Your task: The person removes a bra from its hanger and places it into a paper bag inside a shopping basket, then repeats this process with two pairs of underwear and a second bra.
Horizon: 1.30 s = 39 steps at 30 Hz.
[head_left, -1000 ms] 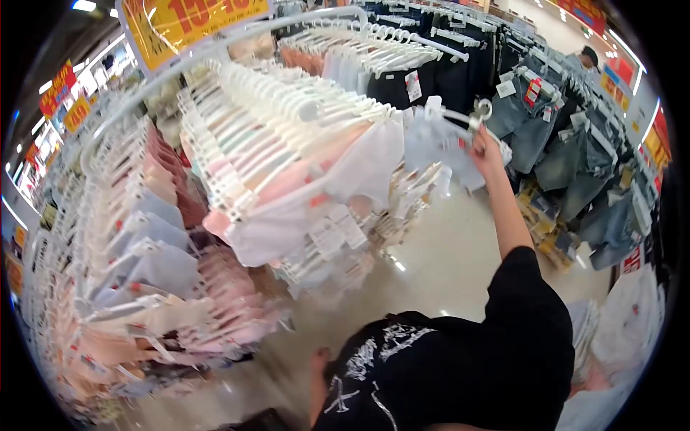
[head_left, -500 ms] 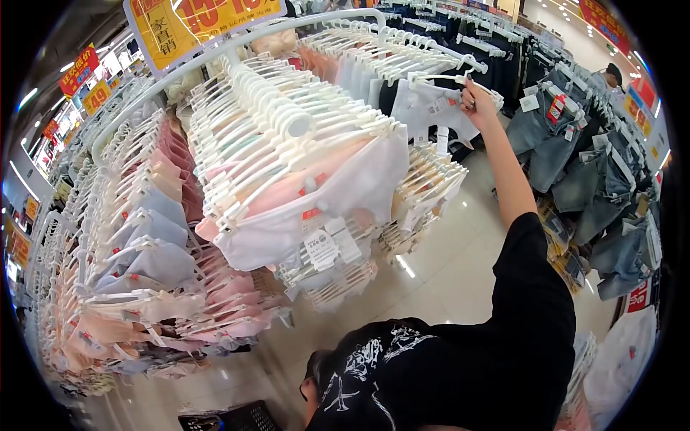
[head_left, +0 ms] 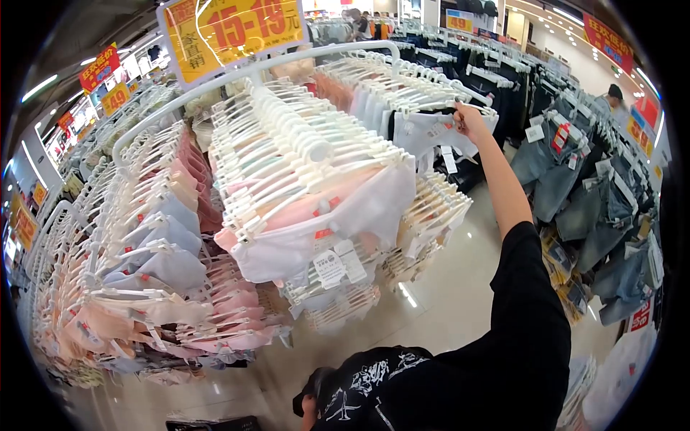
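My right hand (head_left: 471, 123) reaches out to the end of a rack on the right, its fingers closed on a white hanger by the hook end. White briefs (head_left: 424, 132) with a red label hang from that hanger, and a white paper tag (head_left: 448, 159) dangles below them. At the bottom, only a little of my left hand (head_left: 309, 408) shows beside my black shirt; its fingers are hidden. Nearer to me, another rail bears a dense row of white hangers (head_left: 287, 144) with pale briefs (head_left: 323, 237) at the front.
Pink and blue underwear (head_left: 154, 262) fills racks on the left. Denim shorts (head_left: 575, 194) hang on the right. A yellow price sign (head_left: 237, 32) tops the front rail (head_left: 180, 90). Part of a black basket (head_left: 212, 424) shows at the bottom. Another person (head_left: 611, 100) stands far right.
My right hand has moved in closer to the rack's end, carrying the hanger with the white briefs. The view has tilted up, so the racks sit lower and more of the price sign shows.
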### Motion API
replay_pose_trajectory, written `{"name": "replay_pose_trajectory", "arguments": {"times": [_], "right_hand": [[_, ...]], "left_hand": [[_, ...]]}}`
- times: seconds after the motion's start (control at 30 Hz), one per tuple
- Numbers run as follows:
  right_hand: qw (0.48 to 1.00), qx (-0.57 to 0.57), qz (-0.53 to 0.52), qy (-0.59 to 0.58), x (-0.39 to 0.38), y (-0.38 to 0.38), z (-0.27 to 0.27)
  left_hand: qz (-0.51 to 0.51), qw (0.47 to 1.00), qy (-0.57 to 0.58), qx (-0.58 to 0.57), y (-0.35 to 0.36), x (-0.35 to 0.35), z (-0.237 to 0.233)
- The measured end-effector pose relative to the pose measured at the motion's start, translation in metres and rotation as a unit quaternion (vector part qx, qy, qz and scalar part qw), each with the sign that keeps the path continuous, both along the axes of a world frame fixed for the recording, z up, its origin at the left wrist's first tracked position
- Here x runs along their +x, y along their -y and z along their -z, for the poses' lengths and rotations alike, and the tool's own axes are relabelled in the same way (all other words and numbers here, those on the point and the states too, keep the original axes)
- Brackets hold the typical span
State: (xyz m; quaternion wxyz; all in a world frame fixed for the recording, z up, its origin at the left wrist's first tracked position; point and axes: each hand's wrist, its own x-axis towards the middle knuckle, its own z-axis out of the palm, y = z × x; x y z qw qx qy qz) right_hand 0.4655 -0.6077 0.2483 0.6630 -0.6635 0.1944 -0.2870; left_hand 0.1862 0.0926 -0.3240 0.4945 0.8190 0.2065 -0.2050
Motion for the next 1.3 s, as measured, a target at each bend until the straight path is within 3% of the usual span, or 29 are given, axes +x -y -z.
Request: {"name": "replay_pose_trajectory", "arguments": {"times": [0.27, 0.4, 0.47, 0.53, 0.67, 0.73, 0.87, 1.03, 1.1, 1.17, 1.27, 1.3], "right_hand": [[0.998, -0.059, 0.002, -0.029, 0.010, 0.003, -0.003], [0.993, -0.026, 0.105, 0.041, 0.002, -0.019, 0.005], [0.970, -0.063, 0.213, 0.103, -0.005, -0.018, 0.018], [0.954, 0.012, 0.269, 0.130, -0.011, -0.018, 0.026], [0.950, 0.087, 0.192, 0.231, -0.034, -0.092, 0.014], [0.942, 0.095, 0.123, 0.296, -0.042, -0.165, -0.005], [0.922, -0.104, 0.044, 0.372, -0.047, -0.303, -0.034], [0.891, -0.287, -0.052, 0.348, -0.079, -0.456, -0.023], [0.856, -0.406, -0.113, 0.299, -0.091, -0.498, -0.014], [0.866, -0.390, -0.181, 0.257, -0.096, -0.526, -0.005], [0.879, -0.363, -0.216, 0.221, -0.103, -0.553, -0.009], [0.881, -0.360, -0.221, 0.214, -0.102, -0.558, -0.012]], "left_hand": [[0.046, 0.992, -0.049, 0.105, -0.028, -0.012, 0.001], [0.065, 0.978, -0.093, 0.175, -0.049, -0.025, -0.002], [0.075, 0.969, -0.120, 0.201, -0.062, -0.031, -0.006], [0.095, 0.967, -0.133, 0.194, -0.081, -0.037, -0.008], [0.154, 0.968, -0.144, 0.136, -0.127, -0.043, -0.019], [0.171, 0.969, -0.139, 0.109, -0.151, -0.048, -0.035], [0.112, 0.983, -0.123, 0.083, -0.194, -0.056, -0.066], [0.036, 0.991, -0.120, 0.050, -0.256, -0.082, -0.032], [0.071, 0.991, -0.092, 0.069, -0.283, -0.099, -0.012], [0.112, 0.988, -0.058, 0.092, -0.310, -0.112, 0.000], [0.007, 0.984, -0.104, 0.142, -0.328, -0.145, 0.027], [0.068, 0.974, -0.147, 0.158, -0.332, -0.144, -0.013]]}}
